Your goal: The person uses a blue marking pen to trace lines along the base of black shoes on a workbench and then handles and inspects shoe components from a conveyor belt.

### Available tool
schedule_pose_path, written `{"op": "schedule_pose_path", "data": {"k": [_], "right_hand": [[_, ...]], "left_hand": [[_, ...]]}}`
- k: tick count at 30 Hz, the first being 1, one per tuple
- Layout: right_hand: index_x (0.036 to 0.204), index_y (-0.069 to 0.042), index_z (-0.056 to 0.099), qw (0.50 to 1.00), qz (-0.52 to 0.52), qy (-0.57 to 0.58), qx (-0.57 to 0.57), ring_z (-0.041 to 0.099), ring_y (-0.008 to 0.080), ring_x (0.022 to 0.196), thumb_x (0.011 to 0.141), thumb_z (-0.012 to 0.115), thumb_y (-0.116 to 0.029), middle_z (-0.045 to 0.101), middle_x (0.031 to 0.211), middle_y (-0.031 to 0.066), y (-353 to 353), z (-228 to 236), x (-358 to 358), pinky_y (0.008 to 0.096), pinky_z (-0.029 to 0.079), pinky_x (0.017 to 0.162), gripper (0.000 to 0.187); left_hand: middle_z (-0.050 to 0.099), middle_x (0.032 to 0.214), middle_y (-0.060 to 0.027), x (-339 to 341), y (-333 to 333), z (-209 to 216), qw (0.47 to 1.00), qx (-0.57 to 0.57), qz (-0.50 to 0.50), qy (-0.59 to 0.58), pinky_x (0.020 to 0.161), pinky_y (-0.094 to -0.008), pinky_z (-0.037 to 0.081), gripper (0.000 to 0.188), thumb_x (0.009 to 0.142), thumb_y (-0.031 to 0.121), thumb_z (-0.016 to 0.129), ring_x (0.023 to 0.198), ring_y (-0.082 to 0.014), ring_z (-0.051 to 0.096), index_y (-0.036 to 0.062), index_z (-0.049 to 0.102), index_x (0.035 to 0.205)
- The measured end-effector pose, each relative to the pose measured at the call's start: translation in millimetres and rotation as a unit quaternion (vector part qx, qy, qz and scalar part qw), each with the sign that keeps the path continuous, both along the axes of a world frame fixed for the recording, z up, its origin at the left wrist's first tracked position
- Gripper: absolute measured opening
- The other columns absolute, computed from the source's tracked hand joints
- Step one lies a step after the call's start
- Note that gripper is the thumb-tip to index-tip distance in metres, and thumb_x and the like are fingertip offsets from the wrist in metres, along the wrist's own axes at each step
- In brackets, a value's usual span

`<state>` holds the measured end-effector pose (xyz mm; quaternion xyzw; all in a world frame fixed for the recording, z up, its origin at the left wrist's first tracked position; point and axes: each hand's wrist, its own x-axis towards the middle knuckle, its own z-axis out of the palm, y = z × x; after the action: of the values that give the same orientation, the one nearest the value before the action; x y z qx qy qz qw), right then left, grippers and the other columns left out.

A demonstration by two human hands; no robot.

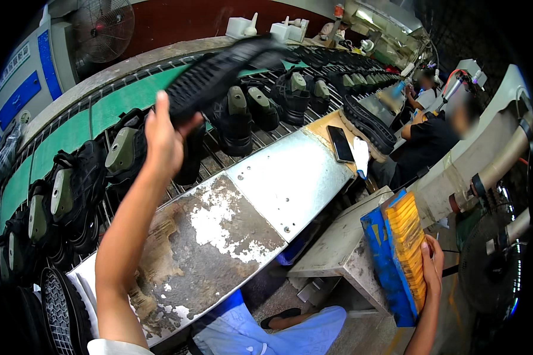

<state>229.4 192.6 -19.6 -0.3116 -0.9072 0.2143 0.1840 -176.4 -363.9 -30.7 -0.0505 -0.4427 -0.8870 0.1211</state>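
Raised over the conveyor, my left hand [163, 136] is closed on one end of a black shoe sole [219, 74], which is blurred by motion. Beneath and beyond it stand black shoes [235, 121] with greenish lasts in them. At the right, my right hand [433, 263] has its fingers wrapped around the edge of a yellow ribbed pad [405, 228]. That pad lies against a blue board [380, 245], worn and smudged with dark marks. Whether the pad and board rest on the grey stand beside them, I cannot tell.
A worn metal-topped bench [284, 177] runs along the roller conveyor [210, 160]. On its far end lie a phone [340, 144] and another sole [367, 124]. More soles [65, 310] stand at lower left. A co-worker in black [435, 145] sits beyond, near a machine with pipes [506, 145].
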Motion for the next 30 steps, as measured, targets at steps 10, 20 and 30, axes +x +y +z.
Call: {"op": "schedule_pose_path", "data": {"k": [10,20,30], "right_hand": [[0.141,0.003,0.061,0.996,0.034,0.057,-0.061,0.064,0.0277,0.124,0.108,0.062,-0.034,0.069,0.133,0.0209,-9.7,3.3,-4.2,0.0413,0.05,0.104,0.05],[0.143,0.003,0.062,1.0,-0.018,0.017,0.0,0.062,0.0298,0.131,0.107,0.062,-0.034,0.068,0.137,0.0219,5.2,-4.2,3.4,0.0431,0.047,0.111,0.052],[0.146,-0.002,0.061,1.0,-0.018,-0.005,0.0,0.056,0.0373,0.138,0.108,0.061,-0.043,0.063,0.143,0.0232,5.0,-2.5,2.7,0.0531,0.045,0.116,0.056]], "left_hand": [[0.069,0.101,-0.0091,106.0,86.0,-91.7,0.796,-0.524,-0.22,0.207,0.071,-0.0355,0.055,0.027,0.094,0.009,0.069,0.078,-0.0219,0.069,0.0062,0.07,0.121],[0.066,0.088,-0.0045,103.5,77.4,-89.9,0.753,-0.497,-0.337,0.269,0.061,-0.0316,0.053,0.024,0.091,0.008,0.07,0.067,-0.0172,0.065,0.0091,0.074,0.114],[0.071,0.091,-0.0048,104.5,73.6,-91.3,0.706,-0.543,-0.342,0.298,0.058,-0.0393,0.052,0.018,0.092,0.015,0.069,0.066,-0.0236,0.069,0.0095,0.074,0.108]]}}
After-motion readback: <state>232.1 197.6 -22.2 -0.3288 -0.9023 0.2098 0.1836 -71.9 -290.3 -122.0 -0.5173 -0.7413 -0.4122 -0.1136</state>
